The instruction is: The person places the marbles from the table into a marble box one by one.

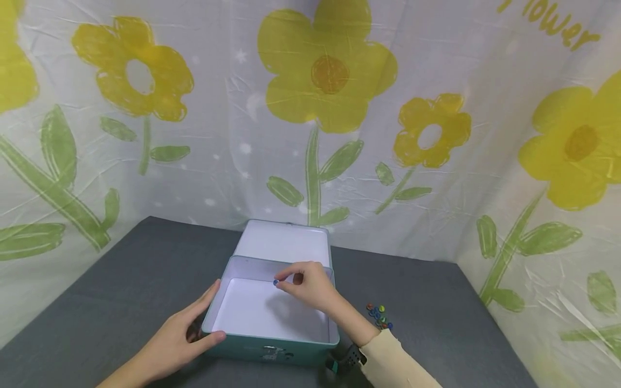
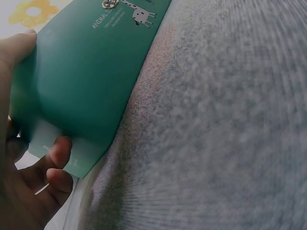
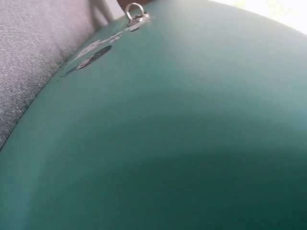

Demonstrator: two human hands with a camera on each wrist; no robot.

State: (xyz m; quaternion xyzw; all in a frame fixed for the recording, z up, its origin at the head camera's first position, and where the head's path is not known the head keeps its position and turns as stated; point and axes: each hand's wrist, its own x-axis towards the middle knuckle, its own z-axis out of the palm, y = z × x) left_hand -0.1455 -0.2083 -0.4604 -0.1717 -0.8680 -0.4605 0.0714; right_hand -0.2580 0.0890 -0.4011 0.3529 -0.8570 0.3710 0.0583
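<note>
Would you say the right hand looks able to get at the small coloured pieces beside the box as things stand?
Probably yes: the coloured pieces lie in view on the tabletop near the right forearm. The right hand, though, pinches a blue piece over the box and may need freeing first.

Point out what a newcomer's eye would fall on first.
Probably the large yellow flower on the pale backdrop. Next, the open green box on the table, where the right hand pinches a small blue ball over the white inside. Small colorful balls lie clustered to the box's right.
</note>
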